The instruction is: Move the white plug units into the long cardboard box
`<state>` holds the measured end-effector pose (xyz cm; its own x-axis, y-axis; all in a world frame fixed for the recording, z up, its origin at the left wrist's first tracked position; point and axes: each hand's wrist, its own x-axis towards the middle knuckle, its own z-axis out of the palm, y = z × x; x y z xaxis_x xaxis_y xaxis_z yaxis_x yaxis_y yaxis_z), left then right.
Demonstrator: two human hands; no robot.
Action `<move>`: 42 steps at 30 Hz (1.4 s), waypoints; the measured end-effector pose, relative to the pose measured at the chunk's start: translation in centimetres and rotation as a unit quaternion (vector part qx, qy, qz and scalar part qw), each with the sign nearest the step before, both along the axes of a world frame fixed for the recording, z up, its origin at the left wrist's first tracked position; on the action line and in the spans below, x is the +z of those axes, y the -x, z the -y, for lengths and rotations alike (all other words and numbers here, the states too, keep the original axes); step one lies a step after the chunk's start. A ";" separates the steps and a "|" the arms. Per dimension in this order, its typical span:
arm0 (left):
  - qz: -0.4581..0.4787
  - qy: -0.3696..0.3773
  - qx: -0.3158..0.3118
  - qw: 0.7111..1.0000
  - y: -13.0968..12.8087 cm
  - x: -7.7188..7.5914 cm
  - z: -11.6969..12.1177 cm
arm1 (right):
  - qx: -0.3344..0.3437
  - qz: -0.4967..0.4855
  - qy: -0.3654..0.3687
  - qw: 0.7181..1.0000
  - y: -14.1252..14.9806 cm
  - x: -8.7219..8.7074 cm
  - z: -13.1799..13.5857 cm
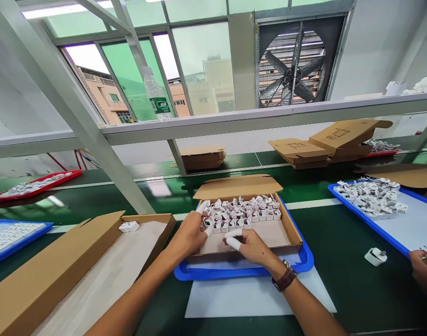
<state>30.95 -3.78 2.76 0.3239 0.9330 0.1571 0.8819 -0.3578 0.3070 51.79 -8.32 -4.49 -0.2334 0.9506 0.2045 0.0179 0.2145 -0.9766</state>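
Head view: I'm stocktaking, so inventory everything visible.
worktop: one, green, foreground
blue trays: three, blue, left, centre, right
red trays: two, red, rear sides
central carton: one, brown, centre tray
other cartons: several, brown, left, right, rear
wired housings: many, white, central carton
small parts: many, whitish, outer trays
loose pieces: two, white, left carton, right worktop
sheet: one, white, front
metal frame: one, whitish, midground
plastic bottle: one, clear, on frame
exhaust fan: one, grey, upper right
windows: several, greenish, top left
co-worker's hand: one, right edge
wristwatch: one, brown, right wrist
hands: two, white-covered fingertips, central carton
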 end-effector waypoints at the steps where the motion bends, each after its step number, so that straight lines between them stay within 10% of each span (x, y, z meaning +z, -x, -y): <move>1: 0.058 0.004 -0.004 0.998 -0.2 0.4 1.1 | -0.006 -0.016 0.001 1.000 0.0 0.1 0.0; 6: 0.431 0.133 -0.089 0.888 -2.0 -0.9 4.9 | -0.034 -0.085 -0.002 0.996 -0.3 1.1 0.0; 17: 0.559 0.212 -0.114 0.793 -3.5 -4.0 3.0 | -0.093 -0.070 -0.015 0.993 -0.2 1.7 0.4; 22: 0.545 0.288 -0.094 0.781 -2.5 -4.0 2.4 | -0.090 -0.011 -0.066 0.994 0.0 1.1 0.5; 29: 0.528 0.122 -0.156 0.826 -1.7 -5.2 2.1 | -0.082 0.090 -0.182 0.976 -0.3 1.0 0.6; 42: 0.506 0.084 -0.155 0.844 -0.7 -7.0 2.4 | -0.108 0.111 -0.236 0.959 0.9 1.1 1.3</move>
<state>31.63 -6.20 -4.26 0.3370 0.8644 0.3732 0.0093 -0.3994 0.9167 50.87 -9.59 -3.34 -0.1285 0.7958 0.5918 0.3076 0.5993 -0.7391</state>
